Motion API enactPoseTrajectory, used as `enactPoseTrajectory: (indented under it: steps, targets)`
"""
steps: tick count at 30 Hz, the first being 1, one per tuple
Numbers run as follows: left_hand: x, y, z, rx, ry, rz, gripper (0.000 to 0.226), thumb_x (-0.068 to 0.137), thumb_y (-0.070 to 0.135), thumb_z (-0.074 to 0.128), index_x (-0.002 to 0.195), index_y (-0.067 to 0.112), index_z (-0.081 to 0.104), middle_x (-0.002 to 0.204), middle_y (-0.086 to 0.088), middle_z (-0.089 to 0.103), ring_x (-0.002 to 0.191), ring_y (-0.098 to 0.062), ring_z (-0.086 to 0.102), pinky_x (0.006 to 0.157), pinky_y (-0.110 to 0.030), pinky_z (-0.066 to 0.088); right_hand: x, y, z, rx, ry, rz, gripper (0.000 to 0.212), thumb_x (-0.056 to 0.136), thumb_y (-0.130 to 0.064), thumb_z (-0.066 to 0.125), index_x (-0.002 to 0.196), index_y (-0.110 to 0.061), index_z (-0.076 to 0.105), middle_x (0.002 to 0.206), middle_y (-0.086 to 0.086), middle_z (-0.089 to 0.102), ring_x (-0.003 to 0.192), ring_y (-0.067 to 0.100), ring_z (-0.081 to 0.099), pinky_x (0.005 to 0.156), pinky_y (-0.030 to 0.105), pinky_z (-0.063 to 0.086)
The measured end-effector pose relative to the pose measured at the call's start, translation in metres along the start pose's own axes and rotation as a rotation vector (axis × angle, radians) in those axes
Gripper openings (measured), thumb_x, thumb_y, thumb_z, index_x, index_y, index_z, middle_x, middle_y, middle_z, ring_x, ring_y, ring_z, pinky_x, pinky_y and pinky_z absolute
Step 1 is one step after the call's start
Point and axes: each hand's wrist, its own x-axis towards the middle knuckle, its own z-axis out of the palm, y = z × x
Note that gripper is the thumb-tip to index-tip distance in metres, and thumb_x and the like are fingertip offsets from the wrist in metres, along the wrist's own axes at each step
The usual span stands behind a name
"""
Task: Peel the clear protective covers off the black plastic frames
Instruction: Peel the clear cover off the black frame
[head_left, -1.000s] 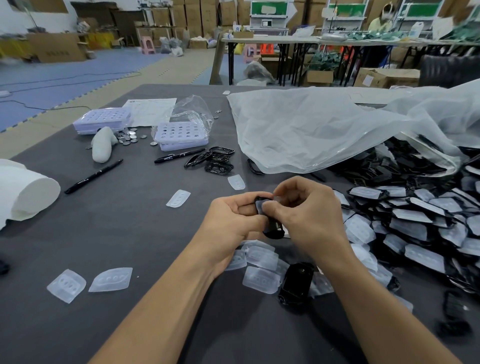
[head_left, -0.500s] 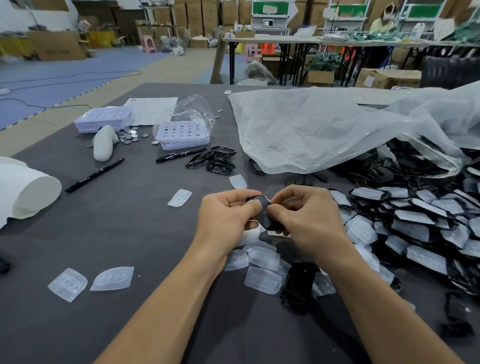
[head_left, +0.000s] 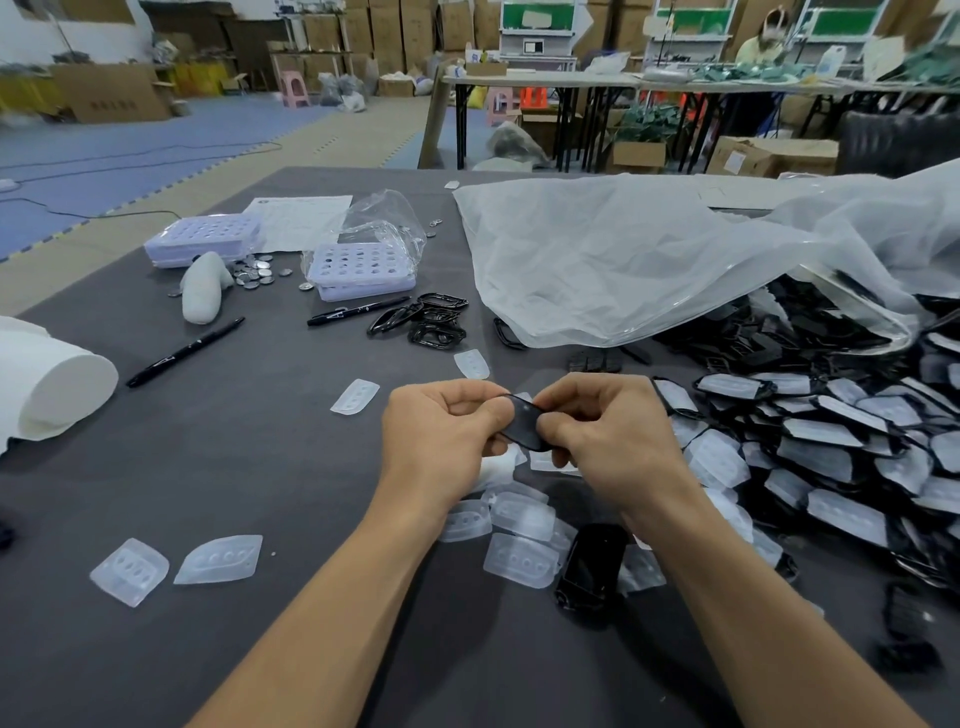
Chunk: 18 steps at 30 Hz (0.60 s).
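A black frame (head_left: 524, 423) is pinched from both sides by the curled fingers of the left hand (head_left: 441, 436) and the right hand (head_left: 608, 436), above the middle of the grey table (head_left: 260, 467). A large clear bag (head_left: 649, 260) is spread beyond the hands, a heap of covered frames (head_left: 831, 441) is piled to the right, and peeled covers (head_left: 519, 519) are scattered under the wrists. Much of the held frame is hidden by fingers, so whether a cover is on it cannot be told.
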Motion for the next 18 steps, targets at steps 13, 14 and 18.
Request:
enactPoseTrajectory:
  steps: [13,14,18]
  targets:
    - [-0.010,0.003,0.005,0.125,-0.082,0.099,0.028,0.088,0.004,0.075,0.069,0.024,0.079,0.056,-0.005,0.071,0.044,-0.017,0.064,0.044,-0.024,0.048,-0.001,0.001,0.001,-0.004,-0.021,-0.096,0.025,0.086,-0.001,0.073,0.074,-0.022,0.080,0.064,0.000,0.074,0.060,0.009,0.068,0.059,0.026,0.053]
    - [-0.010,0.004,0.006,0.129,-0.054,0.108,0.031,0.088,0.004,0.075,0.067,0.026,0.079,0.054,-0.004,0.069,0.043,-0.016,0.064,0.043,-0.024,0.048,-0.001,0.001,0.002,0.036,-0.020,-0.086,0.025,0.087,-0.001,0.073,0.075,-0.021,0.081,0.064,0.001,0.074,0.058,0.008,0.065,0.057,0.023,0.051]
    - [-0.008,0.005,0.004,0.085,0.064,0.154,0.028,0.091,0.008,0.075,0.068,0.025,0.078,0.055,-0.003,0.069,0.044,-0.016,0.064,0.046,-0.026,0.053,0.000,0.000,0.006,0.246,-0.029,-0.006,0.026,0.087,0.004,0.070,0.083,-0.019,0.080,0.065,0.005,0.071,0.054,0.014,0.059,0.050,0.023,0.047]
